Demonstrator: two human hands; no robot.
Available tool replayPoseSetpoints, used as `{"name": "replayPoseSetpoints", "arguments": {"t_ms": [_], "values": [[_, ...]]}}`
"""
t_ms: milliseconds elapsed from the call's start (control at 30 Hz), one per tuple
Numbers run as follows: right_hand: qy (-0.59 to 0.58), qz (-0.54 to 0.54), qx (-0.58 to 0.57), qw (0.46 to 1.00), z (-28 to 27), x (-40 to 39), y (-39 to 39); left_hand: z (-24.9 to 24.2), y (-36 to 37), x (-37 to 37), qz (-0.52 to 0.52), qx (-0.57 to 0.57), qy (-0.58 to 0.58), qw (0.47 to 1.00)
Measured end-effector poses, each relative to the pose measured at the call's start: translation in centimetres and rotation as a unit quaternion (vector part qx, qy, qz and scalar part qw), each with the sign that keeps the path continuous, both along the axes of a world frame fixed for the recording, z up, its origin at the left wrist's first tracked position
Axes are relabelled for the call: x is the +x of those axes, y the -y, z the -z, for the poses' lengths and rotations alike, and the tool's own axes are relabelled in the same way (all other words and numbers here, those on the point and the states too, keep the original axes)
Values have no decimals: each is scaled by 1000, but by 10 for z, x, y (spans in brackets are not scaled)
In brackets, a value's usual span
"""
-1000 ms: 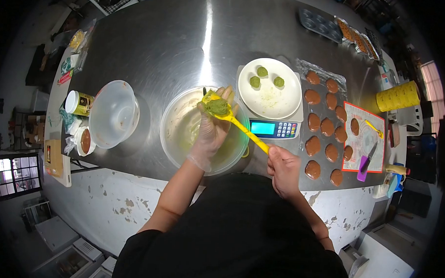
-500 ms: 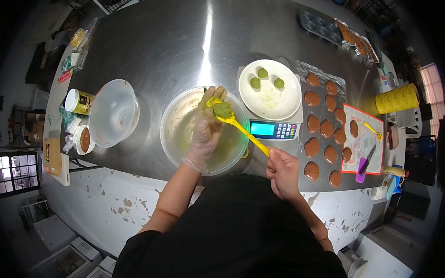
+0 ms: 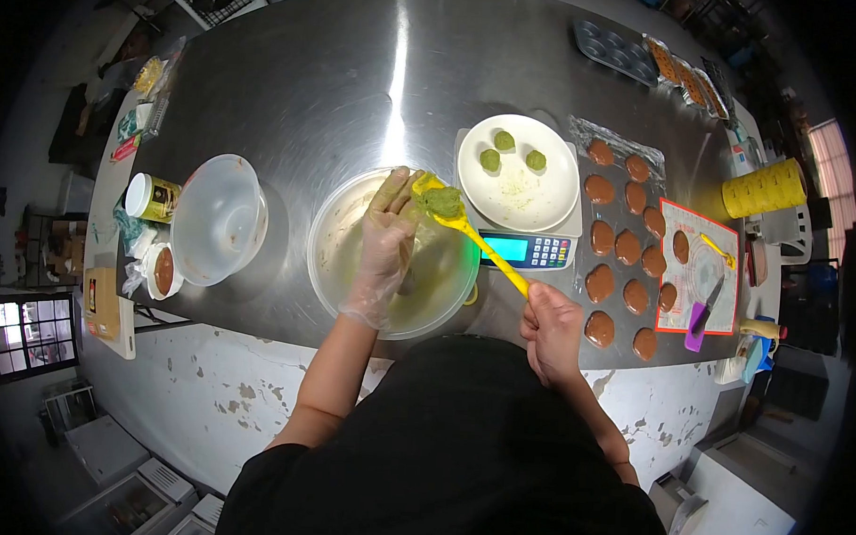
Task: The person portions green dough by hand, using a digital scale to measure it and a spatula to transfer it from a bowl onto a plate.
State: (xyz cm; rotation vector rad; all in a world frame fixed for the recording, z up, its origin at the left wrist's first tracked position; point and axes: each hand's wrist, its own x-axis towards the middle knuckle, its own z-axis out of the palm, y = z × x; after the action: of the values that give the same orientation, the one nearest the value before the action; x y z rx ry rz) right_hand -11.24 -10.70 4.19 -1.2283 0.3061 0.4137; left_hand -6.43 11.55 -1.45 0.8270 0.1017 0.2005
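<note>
The steel table carries everything, laid in a row along its near edge so each thing sits within reach. At the centre stands the clear mixing bowl; at its 9 o'clock lies an empty clear bowl, at its 2 o'clock a white plate on a scale, holding three green balls. Further toward 3 o'clock, a tray of brown rounds.

The gloved left hand stretches over the mixing bowl, fingers straight and close together, tips beside the green dough, holding nothing. The bare right hand is closed on the handle end of the yellow spatula, which angles toward 11 o'clock, the dough heaped on its blade above the bowl's far rim.
</note>
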Motion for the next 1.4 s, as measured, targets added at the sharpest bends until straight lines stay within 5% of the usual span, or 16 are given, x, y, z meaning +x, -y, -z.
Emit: {"name": "replayPoseSetpoints", "arguments": {"t_ms": [133,267,333,467,567,633,733,833,933,1067,1267,1400], "values": [[93,-17,-173,980,0,-2,-1,-16,2,-9,28,-77,-20,996],[332,-23,-341,879,12,-2,-3,-42,20,-10,-3,77,-149,986],[355,-31,-360,862,11,-2,-3,-38,22,-8,-9,182,-156,971],[363,-30,-362,858,7,-1,-2,-43,21,-5,16,144,-161,976],[242,-18,-268,933,11,-2,3,-36,15,-6,38,138,-128,981],[283,-2,-273,919,18,-1,4,-33,11,-6,45,160,-99,981],[368,-12,-320,873,15,0,5,-40,5,-10,72,125,-93,985],[460,-31,-363,810,16,2,5,-32,-2,-9,105,-121,2,987],[545,-40,-370,751,16,6,3,-35,1,-9,66,-245,5,967],[582,-54,-377,719,11,7,3,-34,5,-6,17,-203,13,979],[421,-28,-353,835,5,0,4,-28,-6,-6,-10,-160,44,986],[465,-25,-340,817,4,6,-1,-28,-8,-7,23,-64,49,996]]}}
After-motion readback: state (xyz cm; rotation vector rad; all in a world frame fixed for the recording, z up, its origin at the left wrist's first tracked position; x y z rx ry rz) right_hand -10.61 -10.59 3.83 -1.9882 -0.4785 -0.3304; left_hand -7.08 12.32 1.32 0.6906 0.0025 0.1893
